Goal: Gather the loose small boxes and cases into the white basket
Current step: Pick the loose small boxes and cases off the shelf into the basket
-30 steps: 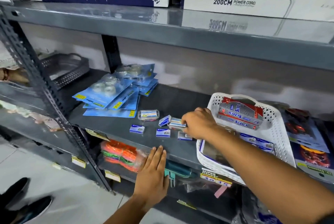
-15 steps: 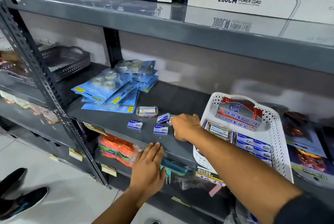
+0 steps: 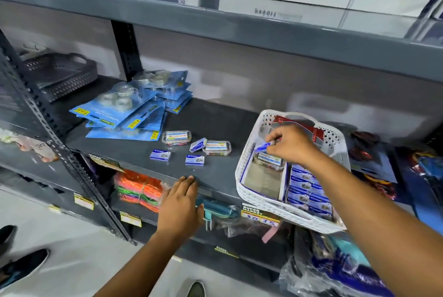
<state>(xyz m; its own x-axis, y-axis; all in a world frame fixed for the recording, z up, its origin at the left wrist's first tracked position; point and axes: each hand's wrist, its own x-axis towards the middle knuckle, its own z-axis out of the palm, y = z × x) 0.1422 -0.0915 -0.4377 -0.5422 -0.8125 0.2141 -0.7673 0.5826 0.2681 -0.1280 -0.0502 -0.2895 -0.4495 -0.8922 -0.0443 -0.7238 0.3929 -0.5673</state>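
**Right hand raised and pinching, left hand flat and low**

The right arm reaches forward and slightly inward from the lower right, bare along the forearm, wrist a little bent. The right hand (image 3: 291,144) hangs palm down, knuckles up, thumb and forefinger pinched together on a small blue box (image 3: 263,147) just left of its fingertips. The left arm comes up from below, forearm bare. The left hand (image 3: 180,203) lies flat, palm down, fingers together and pointing forward, their tips touching the shelf edge (image 3: 148,172). The hands are well apart.
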